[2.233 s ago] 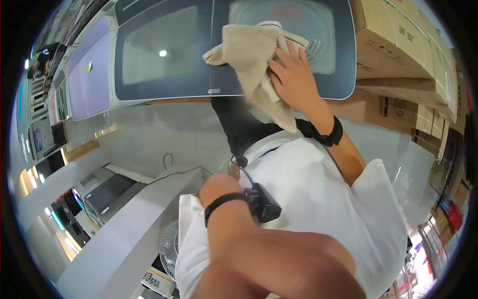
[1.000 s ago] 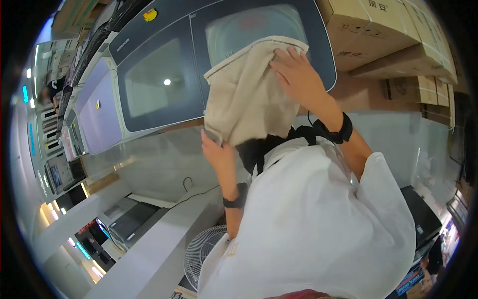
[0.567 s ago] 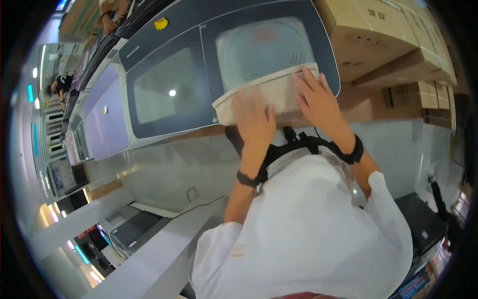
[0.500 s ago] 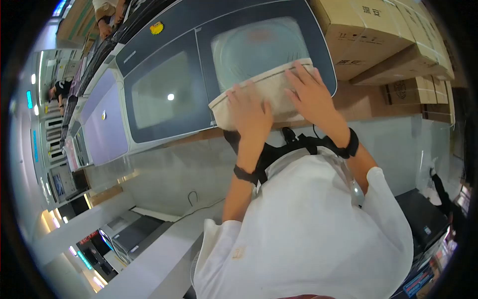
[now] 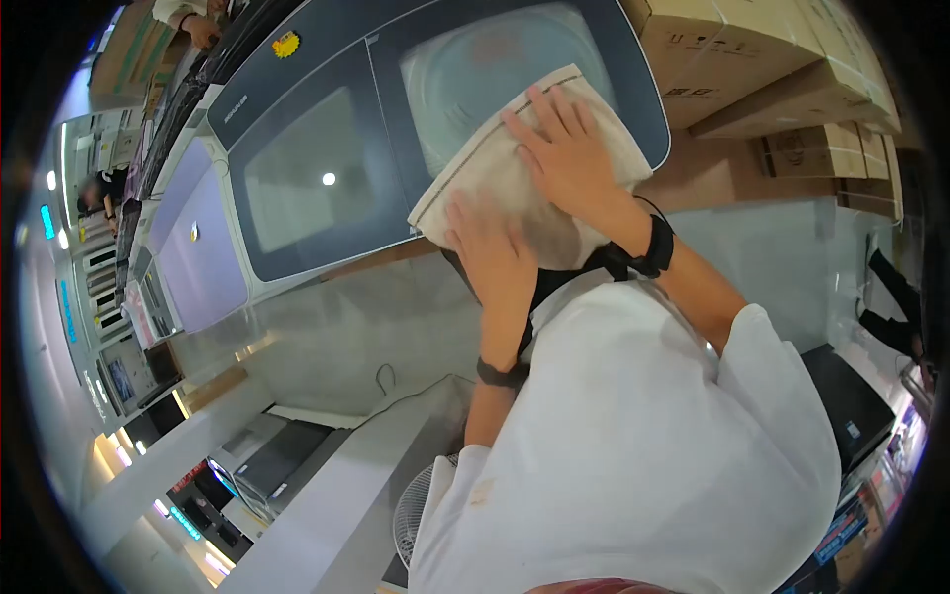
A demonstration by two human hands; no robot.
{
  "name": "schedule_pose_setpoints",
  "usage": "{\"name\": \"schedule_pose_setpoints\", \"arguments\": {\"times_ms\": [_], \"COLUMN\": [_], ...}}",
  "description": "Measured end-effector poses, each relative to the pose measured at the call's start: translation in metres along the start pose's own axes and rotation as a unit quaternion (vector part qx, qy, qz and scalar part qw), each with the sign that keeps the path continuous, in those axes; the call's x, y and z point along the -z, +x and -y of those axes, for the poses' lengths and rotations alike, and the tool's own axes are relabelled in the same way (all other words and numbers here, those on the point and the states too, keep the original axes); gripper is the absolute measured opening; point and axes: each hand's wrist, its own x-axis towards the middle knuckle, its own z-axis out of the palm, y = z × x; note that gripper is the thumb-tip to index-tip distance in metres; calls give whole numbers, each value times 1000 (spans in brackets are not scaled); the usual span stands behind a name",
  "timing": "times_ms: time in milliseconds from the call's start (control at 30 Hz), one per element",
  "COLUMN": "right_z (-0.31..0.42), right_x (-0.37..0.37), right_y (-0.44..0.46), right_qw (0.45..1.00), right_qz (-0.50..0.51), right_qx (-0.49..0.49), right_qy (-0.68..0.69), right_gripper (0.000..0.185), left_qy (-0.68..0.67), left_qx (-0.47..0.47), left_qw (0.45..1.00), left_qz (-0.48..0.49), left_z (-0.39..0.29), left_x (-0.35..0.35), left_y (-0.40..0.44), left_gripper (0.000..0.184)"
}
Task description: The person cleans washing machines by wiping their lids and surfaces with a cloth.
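A beige cloth (image 5: 498, 178) with a dark stitched line along its far edge lies slantwise over the near right part of a dark, glossy appliance top (image 5: 391, 119). That top has two clear windows and looks like a twin-tub washing machine. My right hand (image 5: 574, 163) rests flat on the upper part of the cloth, fingers spread towards its far edge. Lower down on the cloth's left part lies my left hand (image 5: 492, 255), open and slightly blurred at the fingertips. The cloth covers the near corner of the right window (image 5: 495, 59).
Strapped cardboard boxes (image 5: 732, 59) stand to the right of the appliance. On the left is another machine with a lilac lid (image 5: 203, 238). A yellow sticker (image 5: 286, 45) marks the dark top. Another person's hand (image 5: 203, 32) shows at the upper left; a fan (image 5: 411, 510) stands below.
My right hand has moved up and left, and the cloth's far edge now reaches further over the right window. More of the cloth lies spread out. My left hand has shifted slightly down.
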Motion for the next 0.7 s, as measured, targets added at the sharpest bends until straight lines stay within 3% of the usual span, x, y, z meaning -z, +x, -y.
{"name": "schedule_pose_setpoints", "arguments": {"times_ms": [167,333,433,700], "right_z": [2,-2,-10,-25], "right_x": [-11,-7,19,21], "right_y": [13,6,-22,-18], "right_qw": [1000,999,999,999], "right_qz": [-27,18,31,25], "right_qx": [9,24,-19,-12], "right_qy": [1,29,35,-42], "right_gripper": [50,54,56,55], "left_qy": [19,7,1,-6], "left_qx": [-17,-12,-21,-44], "left_qw": [1000,999,999,999], "left_qz": [16,39,31,10], "left_z": [4,4,7,12], "left_x": [1,9,7,-3], "left_y": [26,41,37,77], "left_gripper": [57,57,58,62]}}
